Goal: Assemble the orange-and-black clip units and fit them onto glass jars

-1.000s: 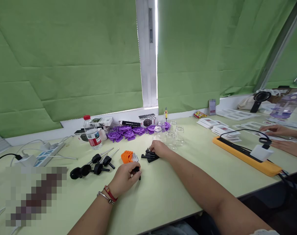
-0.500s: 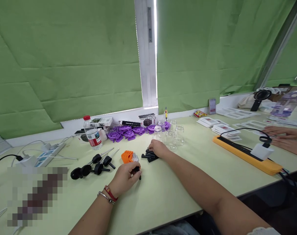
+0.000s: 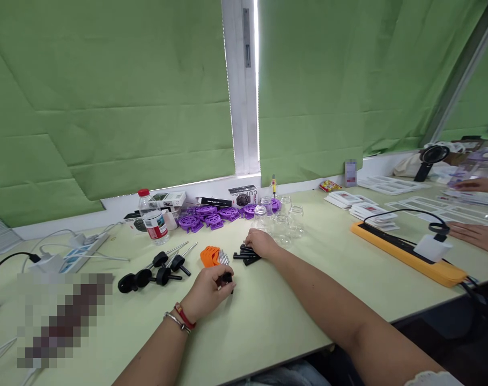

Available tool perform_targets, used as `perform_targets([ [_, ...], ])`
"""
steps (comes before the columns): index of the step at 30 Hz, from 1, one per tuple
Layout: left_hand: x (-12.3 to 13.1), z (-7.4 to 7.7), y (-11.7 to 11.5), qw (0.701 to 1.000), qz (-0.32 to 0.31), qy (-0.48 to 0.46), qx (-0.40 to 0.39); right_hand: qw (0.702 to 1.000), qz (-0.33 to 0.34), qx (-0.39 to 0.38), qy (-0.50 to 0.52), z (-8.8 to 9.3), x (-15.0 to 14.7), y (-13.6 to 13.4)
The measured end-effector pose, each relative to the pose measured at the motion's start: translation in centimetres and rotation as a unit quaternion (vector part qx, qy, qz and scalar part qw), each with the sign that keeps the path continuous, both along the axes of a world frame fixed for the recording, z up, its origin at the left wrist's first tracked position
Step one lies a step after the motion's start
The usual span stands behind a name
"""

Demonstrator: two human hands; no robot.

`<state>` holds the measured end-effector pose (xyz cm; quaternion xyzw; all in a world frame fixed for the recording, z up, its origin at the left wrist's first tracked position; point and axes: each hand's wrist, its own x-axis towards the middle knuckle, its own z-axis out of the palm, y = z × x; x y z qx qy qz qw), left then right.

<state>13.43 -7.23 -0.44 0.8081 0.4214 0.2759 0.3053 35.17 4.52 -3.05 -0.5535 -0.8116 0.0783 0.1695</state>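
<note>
Nearest on the pale green table (image 3: pixel 268 332), the left hand (image 3: pixel 209 289), with a red band (image 3: pixel 182 313) and a metal bangle (image 3: pixel 174 319) at its wrist, pinches a small black piece (image 3: pixel 227 277) between thumb and fingers. Just beyond its knuckles lie thin metal rods (image 3: pixel 224 258), beside a row of orange pieces (image 3: pixel 209 256). Left of these lie black round-headed parts with metal shafts (image 3: pixel 163 276).

The right hand (image 3: pixel 262 244) reaches over a small heap of black tubes (image 3: pixel 246 255), its fingers bent down at the heap's far side; I cannot tell whether they grip one. Well to the right lies an orange-yellow power strip (image 3: pixel 408 254) with a white charger (image 3: pixel 432 248); past it, another person's hands (image 3: pixel 475 236) are near white sheets (image 3: pixel 419 208).

Farther back, clear glass jars (image 3: pixel 296 222) stand just beyond the right hand. Purple openwork parts (image 3: pixel 207 215) lie to their left, near a red-capped plastic bottle (image 3: pixel 153 220). A cup holder box (image 3: pixel 244 195) stands behind, before green window coverings (image 3: pixel 147 96).
</note>
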Motion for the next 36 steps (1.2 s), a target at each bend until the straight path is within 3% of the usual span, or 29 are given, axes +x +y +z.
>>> perform_targets([
  [8, 0.0, -0.4, 0.4, 0.997, -0.028, -0.017, -0.066, 1.0, 0.008, 0.005, 0.028, -0.3, 0.1, 0.1],
  [14, -0.2, -0.6, 0.7, 0.996, -0.049, -0.004, -0.074, 0.995, 0.023, 0.037, 0.094, 2.2, -0.2, -2.6],
  [18, -0.2, -0.7, 0.7, 0.996, -0.047, -0.004, -0.074, 0.951, 0.188, 0.02, 0.245, 4.0, -1.6, -6.7],
  [20, -0.3, -0.8, 0.8, 0.996, -0.046, -0.009, -0.073, 0.941, 0.24, 0.023, 0.239, 4.4, -2.5, -8.4],
  [23, -0.4, -1.1, 0.9, 0.996, -0.05, -0.019, -0.078, 0.948, 0.25, 0.039, 0.193, 4.4, -3.5, -9.7],
  [31, -0.3, -1.0, 0.8, 0.993, -0.062, -0.03, -0.092, 0.954, 0.26, 0.051, 0.141, 4.8, -3.3, -9.9],
  [36, -0.3, -0.7, 0.7, 0.995, -0.057, -0.022, -0.084, 0.953, 0.258, 0.021, 0.159, 4.7, -3.3, -9.8],
])
